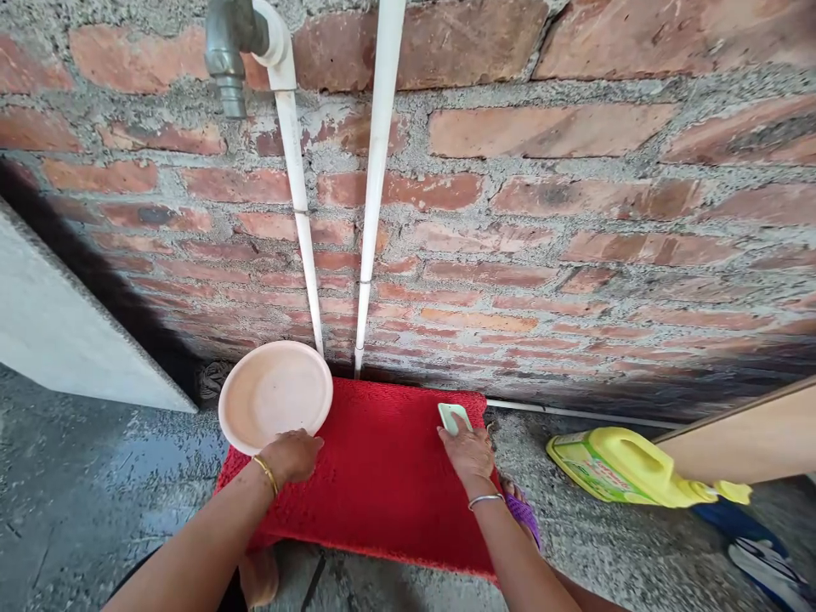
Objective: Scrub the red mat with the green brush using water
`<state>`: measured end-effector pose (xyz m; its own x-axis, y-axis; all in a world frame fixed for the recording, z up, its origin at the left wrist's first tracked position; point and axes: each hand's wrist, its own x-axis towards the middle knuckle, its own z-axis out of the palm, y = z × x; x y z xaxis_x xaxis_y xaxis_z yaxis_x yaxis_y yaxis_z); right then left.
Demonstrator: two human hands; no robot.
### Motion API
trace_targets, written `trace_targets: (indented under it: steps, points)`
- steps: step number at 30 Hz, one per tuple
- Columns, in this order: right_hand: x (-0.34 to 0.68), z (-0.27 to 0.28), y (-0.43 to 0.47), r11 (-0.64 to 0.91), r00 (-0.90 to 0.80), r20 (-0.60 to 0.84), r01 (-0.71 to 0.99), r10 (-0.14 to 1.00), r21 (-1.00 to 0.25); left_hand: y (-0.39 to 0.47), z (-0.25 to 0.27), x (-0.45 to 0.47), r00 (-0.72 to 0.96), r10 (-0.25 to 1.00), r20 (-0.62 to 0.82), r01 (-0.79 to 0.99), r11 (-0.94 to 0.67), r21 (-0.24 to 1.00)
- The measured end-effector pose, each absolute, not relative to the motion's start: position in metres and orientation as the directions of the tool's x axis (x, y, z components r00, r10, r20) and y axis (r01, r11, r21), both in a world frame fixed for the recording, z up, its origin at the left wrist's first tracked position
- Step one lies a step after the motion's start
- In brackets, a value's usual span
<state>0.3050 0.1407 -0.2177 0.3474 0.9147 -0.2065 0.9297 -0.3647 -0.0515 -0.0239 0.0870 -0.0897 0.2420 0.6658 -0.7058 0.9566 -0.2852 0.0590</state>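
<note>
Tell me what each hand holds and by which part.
The left hand grips the pink plate at its near rim. The right hand holds a pale green bar by its near end.

Both forearms are extending forward and down from 6 o'clock, angling toward each other. Left hand (290, 456) is lying knuckles-up at about 10 o'clock, fingers curling closed in a grip (bangle at wrist). Right hand (468, 453) is lying palm-down near 1 o'clock, fingers closing forward.

The tap (230, 51) is cut off at the top edge, and the right hand (470, 450) hides part of the pale green bar (453, 416).
</note>
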Motion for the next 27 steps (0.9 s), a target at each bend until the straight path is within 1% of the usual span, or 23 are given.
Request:
trace_targets:
  steps: [1, 2, 5, 6, 8, 11, 13, 15, 17, 19, 20, 21, 22, 24, 27]
  points:
    - [0.301, -0.215, 0.143, -0.374, 0.357, -0.181, 0.925, 0.916, -0.064, 0.089, -0.088, -0.024, 0.253, 0.664, -0.704, 0.955, -0.289, 0.070]
    - [0.289, -0.213, 0.145, -0.342, 0.325, -0.158, 0.935, 0.932, -0.093, 0.090, -0.086, -0.024, 0.257, 0.659, -0.707, 0.953, -0.293, 0.073]
    - [0.216, -0.206, 0.155, -0.125, 0.098, -0.132, 0.969, 0.986, -0.213, 0.090, -0.084, -0.023, 0.261, 0.649, -0.714, 0.950, -0.306, 0.070]
    - [0.189, -0.204, 0.158, -0.064, 0.028, -0.148, 0.969, 0.989, -0.240, 0.089, -0.084, -0.023, 0.267, 0.649, -0.712, 0.947, -0.314, 0.068]
    - [0.146, -0.203, 0.164, 0.013, -0.072, -0.216, 0.964, 0.974, -0.266, 0.087, -0.086, -0.024, 0.285, 0.657, -0.698, 0.940, -0.335, 0.067]
    - [0.139, -0.206, 0.171, 0.066, -0.150, -0.298, 0.960, 0.943, -0.273, 0.084, -0.092, -0.028, 0.303, 0.670, -0.678, 0.938, -0.335, 0.089]
    - [0.173, -0.209, 0.172, 0.020, -0.105, -0.308, 0.963, 0.946, -0.269, 0.083, -0.096, -0.031, 0.304, 0.673, -0.674, 0.943, -0.314, 0.112]
    - [0.221, -0.208, 0.170, -0.096, 0.016, -0.315, 0.966, 0.949, -0.240, 0.082, -0.099, -0.033, 0.302, 0.676, -0.672, 0.946, -0.301, 0.122]
    - [0.261, -0.204, 0.168, -0.247, 0.180, -0.317, 0.951, 0.931, -0.187, 0.081, -0.101, -0.035, 0.306, 0.689, -0.657, 0.946, -0.299, 0.127]
    - [0.275, -0.198, 0.168, -0.384, 0.328, -0.310, 0.913, 0.892, -0.139, 0.079, -0.102, -0.037, 0.311, 0.707, -0.635, 0.946, -0.297, 0.132]
    - [0.270, -0.196, 0.168, -0.418, 0.365, -0.301, 0.899, 0.881, -0.134, 0.079, -0.103, -0.038, 0.310, 0.714, -0.628, 0.946, -0.296, 0.130]
    - [0.256, -0.195, 0.170, -0.417, 0.365, -0.292, 0.898, 0.884, -0.143, 0.078, -0.103, -0.038, 0.309, 0.717, -0.625, 0.946, -0.298, 0.126]
    - [0.236, -0.194, 0.171, -0.368, 0.313, -0.285, 0.915, 0.906, -0.164, 0.078, -0.102, -0.038, 0.305, 0.716, -0.627, 0.947, -0.301, 0.117]
    - [0.185, -0.195, 0.175, -0.191, 0.125, -0.280, 0.956, 0.952, -0.222, 0.077, -0.099, -0.037, 0.289, 0.712, -0.640, 0.948, -0.304, 0.090]
    - [0.119, -0.200, 0.183, -0.003, -0.090, -0.304, 0.956, 0.949, -0.294, 0.077, -0.095, -0.032, 0.263, 0.719, -0.643, 0.952, -0.300, 0.055]
